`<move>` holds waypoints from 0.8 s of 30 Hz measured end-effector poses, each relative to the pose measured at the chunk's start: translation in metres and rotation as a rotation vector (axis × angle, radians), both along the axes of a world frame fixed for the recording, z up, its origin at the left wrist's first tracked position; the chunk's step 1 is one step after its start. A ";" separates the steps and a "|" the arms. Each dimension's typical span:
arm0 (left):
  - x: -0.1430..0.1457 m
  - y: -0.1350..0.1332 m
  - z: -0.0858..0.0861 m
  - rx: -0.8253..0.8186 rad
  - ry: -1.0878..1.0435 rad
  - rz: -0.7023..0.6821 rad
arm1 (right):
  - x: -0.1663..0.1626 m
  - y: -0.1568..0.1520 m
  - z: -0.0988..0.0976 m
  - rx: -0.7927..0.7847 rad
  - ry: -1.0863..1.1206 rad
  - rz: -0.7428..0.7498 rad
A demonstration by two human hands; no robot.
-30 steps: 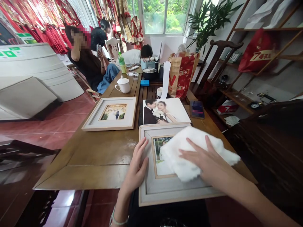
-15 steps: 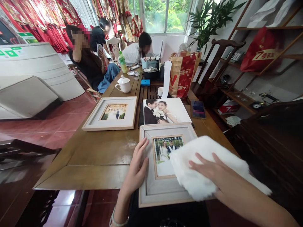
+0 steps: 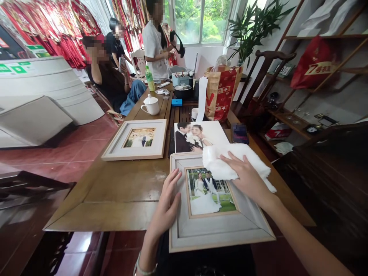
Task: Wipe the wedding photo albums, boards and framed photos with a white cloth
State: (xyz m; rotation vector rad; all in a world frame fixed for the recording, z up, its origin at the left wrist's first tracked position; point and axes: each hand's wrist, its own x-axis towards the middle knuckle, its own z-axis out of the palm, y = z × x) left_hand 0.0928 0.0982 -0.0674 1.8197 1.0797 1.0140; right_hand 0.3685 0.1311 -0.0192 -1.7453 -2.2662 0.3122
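Nearest: pale grey picture frame [image 3: 221, 229], outdoor couple photo inside, lying face up, lower edge jutting past the counter [image 3: 123, 188]. Left hand [image 3: 166, 203] open, laid along the frame's left side, fingers slightly bent, bracelet on wrist. Right hand [image 3: 244, 176] palm down, fingers spread over a white cloth [image 3: 230, 163] at the frame's upper right; thumb hidden, so cannot tell if it pinches. Right forearm slants in from lower right.

Just beyond: unframed portrait panel [image 3: 185, 142], partly covered by the cloth in this view. Second frame [image 3: 117, 143] to its left, flat on brown wood.

Farther along: lidded white cup [image 3: 151, 105], blue box [image 3: 176, 102], red-and-brown paper bag [image 3: 221, 92], black pot [image 3: 183, 91], green bottle [image 3: 149, 78]. Red tile floor [image 3: 86, 145] at left.

Far end: one person seated, another standing in white; red garments [image 3: 69, 34], bright window [image 3: 199, 23], leafy plant [image 3: 254, 28].
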 end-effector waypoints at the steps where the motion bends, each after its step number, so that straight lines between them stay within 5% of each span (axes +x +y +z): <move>1: 0.000 0.000 0.000 0.000 0.000 0.000 | 0.000 0.002 -0.001 0.000 -0.018 0.016; 8: 0.000 0.001 -0.002 0.007 0.007 0.015 | 0.024 -0.059 0.004 -0.209 -0.002 0.308; 13: -0.001 0.001 -0.001 0.004 0.013 0.005 | 0.044 -0.105 0.006 -0.325 0.172 0.350; 17: -0.001 0.000 0.000 0.002 0.025 -0.006 | 0.038 -0.082 0.000 -0.317 0.227 0.238; 24: -0.001 0.000 0.000 -0.012 0.031 -0.006 | 0.005 0.005 -0.013 0.082 0.293 0.110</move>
